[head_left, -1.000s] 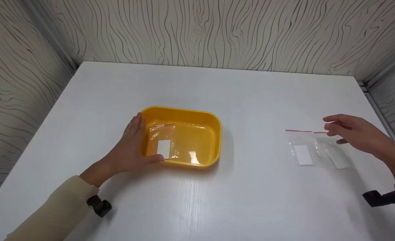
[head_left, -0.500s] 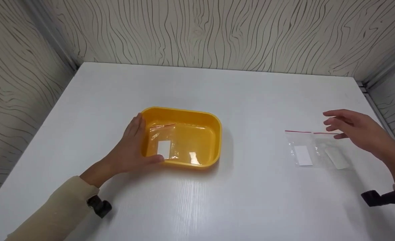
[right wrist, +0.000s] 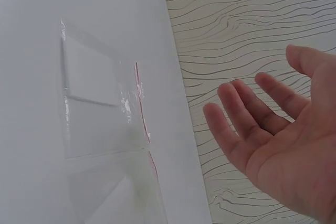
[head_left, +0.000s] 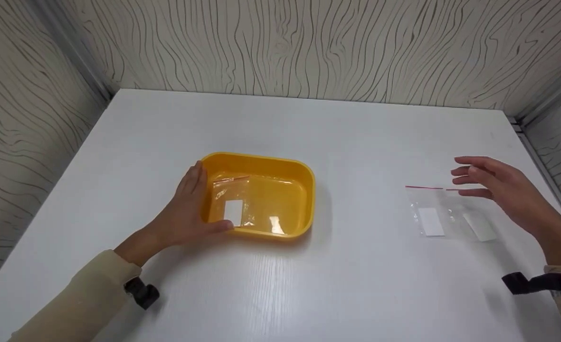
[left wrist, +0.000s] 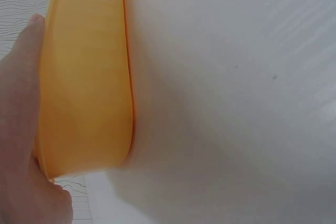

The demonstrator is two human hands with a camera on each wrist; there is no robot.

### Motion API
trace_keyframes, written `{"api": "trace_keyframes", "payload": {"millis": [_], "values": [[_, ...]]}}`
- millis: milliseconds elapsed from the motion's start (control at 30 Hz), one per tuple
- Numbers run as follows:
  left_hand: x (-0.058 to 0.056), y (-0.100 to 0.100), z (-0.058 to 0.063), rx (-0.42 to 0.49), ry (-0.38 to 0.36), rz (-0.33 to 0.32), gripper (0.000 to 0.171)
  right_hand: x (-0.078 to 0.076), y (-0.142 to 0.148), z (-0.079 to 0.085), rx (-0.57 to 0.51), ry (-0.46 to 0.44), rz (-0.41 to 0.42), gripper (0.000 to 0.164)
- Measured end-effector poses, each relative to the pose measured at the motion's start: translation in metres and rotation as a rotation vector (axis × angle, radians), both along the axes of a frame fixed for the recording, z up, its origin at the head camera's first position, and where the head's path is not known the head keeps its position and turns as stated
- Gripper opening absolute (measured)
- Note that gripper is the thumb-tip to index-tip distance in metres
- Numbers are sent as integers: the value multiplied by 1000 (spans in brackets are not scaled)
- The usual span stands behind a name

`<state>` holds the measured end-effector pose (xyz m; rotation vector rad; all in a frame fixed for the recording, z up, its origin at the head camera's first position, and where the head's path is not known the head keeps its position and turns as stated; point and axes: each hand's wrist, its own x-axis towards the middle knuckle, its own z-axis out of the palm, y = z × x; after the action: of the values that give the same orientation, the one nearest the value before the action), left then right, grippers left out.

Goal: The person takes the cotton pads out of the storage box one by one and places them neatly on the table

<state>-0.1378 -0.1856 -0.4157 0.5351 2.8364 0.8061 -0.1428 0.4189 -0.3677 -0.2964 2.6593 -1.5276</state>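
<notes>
At 3 o'clock of the yellow tub, right hand hovers spread over two overlapping clear bags, risking a double pick; left hand lies flat against the tub wall.

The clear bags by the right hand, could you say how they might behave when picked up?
The bags look like thin film lying flat, so probably floppy and very light. Glossy plastic on the smooth table may slide rather than lift.

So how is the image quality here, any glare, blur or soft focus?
Head view: sharp, even light, glare streak on the table, shine on the bags in the yellow tub. Left wrist view: tub wall and left hand close and soft. Right wrist view: right hand slightly soft, bags clear.
</notes>
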Motion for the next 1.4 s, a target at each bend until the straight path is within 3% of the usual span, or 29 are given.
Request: {"api": "trace_keyframes", "payload": {"millis": [233,467,733,1100,1400], "values": [[1,0,0,-9,-4,1,134,-3,5,-11,-456,-60,216,42],[0,1,0,-10,-4,6,134,-2,1,-24,-585,-77,249,45],[1,1,1,9,-20,0,132,-7,3,-31,-777,-123,490,52],[0,1,1,5,-2,-3,133,-8,-2,-32,-738,-125,496,52],[0,1,2,3,-7,1,134,-5,-7,-29,-527,-139,328,48]]}}
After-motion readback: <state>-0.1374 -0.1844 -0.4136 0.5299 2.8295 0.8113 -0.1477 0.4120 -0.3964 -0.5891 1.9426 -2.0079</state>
